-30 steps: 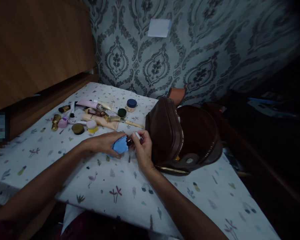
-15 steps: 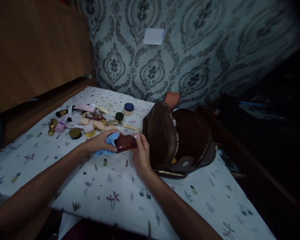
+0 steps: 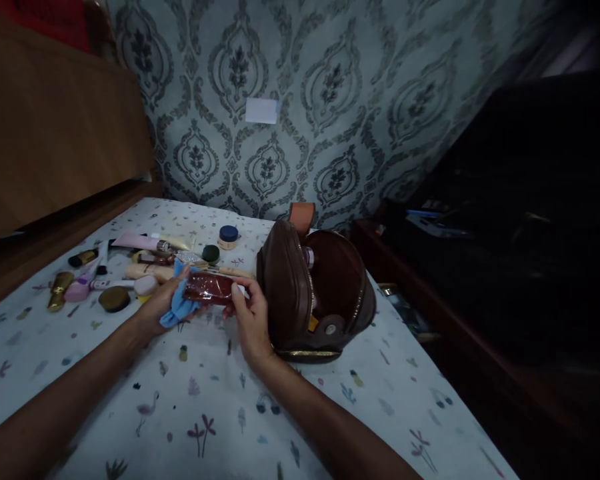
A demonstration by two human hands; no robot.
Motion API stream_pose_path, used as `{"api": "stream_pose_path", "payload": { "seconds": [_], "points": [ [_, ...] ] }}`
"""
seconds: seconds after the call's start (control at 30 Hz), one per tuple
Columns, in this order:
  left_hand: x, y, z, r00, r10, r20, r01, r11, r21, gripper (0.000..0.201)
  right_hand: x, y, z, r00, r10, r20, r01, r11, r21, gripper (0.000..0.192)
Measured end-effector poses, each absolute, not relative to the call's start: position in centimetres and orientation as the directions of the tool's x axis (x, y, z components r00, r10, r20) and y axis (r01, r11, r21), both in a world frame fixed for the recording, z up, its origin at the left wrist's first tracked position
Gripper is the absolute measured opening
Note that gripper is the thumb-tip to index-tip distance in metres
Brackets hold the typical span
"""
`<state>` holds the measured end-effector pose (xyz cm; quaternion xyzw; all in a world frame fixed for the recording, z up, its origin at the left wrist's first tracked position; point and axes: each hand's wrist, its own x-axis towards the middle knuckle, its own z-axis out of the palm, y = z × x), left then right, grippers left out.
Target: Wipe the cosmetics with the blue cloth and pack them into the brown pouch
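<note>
A small reddish-brown bottle (image 3: pixel 209 288) lies sideways between my two hands, just above the tablecloth. My left hand (image 3: pixel 161 303) holds a blue cloth (image 3: pixel 179 308) against the bottle's left end. My right hand (image 3: pixel 251 319) grips the bottle's right end, thumb on top. Right beside my right hand stands an open brown leather bag (image 3: pixel 314 293), its zipped flap folded back.
Several cosmetics lie scattered at the table's left: tubes (image 3: pixel 139 242), small jars (image 3: pixel 228 235), a round compact (image 3: pixel 113 299), a gold lipstick (image 3: pixel 57 292). A white printed cloth (image 3: pixel 220 407) covers the table. Patterned wallpaper behind, a wooden headboard (image 3: pixel 55 147) left, dark furniture right.
The bottle was upright with my right hand at its white cap; it now lies sideways, held at both ends, with the cloth at its left end. My view shifted right and up.
</note>
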<state>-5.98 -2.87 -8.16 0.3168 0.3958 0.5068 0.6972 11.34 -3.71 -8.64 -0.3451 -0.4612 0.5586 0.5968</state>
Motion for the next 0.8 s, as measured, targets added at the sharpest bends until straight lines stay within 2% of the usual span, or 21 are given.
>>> {"api": "stream_pose_path", "payload": {
  "seconds": [0.13, 0.23, 0.37, 0.43, 0.67, 0.73, 0.8],
  "points": [
    [-6.1, -2.9, -8.3, 0.203, 0.961, -0.189, -0.413, 0.259, 0.873, 0.044, 11.9, -3.8, -8.6, -0.021, 0.964, 0.265, -0.242, 0.252, -0.937, 0.033],
    [-6.0, -2.9, -8.3, 0.231, 0.963, -0.139, -0.393, 0.223, 0.892, 0.039, 12.3, -3.4, -9.0, -0.026, 0.972, 0.234, -0.257, 0.22, -0.941, 0.036],
    [-5.8, -2.7, -8.3, 0.169, 0.983, -0.069, -0.372, 0.128, 0.919, 0.033, 12.6, -3.0, -9.5, -0.04, 0.983, 0.179, -0.252, 0.163, -0.954, 0.043],
    [-5.8, -2.6, -8.3, 0.168, 0.985, -0.028, -0.361, 0.088, 0.928, 0.036, 12.8, -3.0, -9.6, -0.048, 0.983, 0.18, -0.226, 0.165, -0.96, 0.046],
    [-6.3, -1.8, -8.6, 0.141, 0.989, -0.035, -0.288, 0.075, 0.955, 0.044, 13.3, -2.9, -10.0, -0.039, 0.969, 0.242, -0.056, 0.24, -0.969, 0.048],
    [-6.6, -1.8, -8.3, 0.186, 0.981, -0.046, -0.265, 0.095, 0.96, 0.044, 13.4, -3.1, -9.8, -0.054, 0.962, 0.269, -0.03, 0.268, -0.963, 0.048],
    [-6.8, -1.8, -7.8, 0.313, 0.946, -0.082, -0.228, 0.159, 0.961, 0.045, 13.4, -3.2, -9.4, -0.067, 0.951, 0.3, -0.01, 0.301, -0.954, 0.047]
  ]
}}
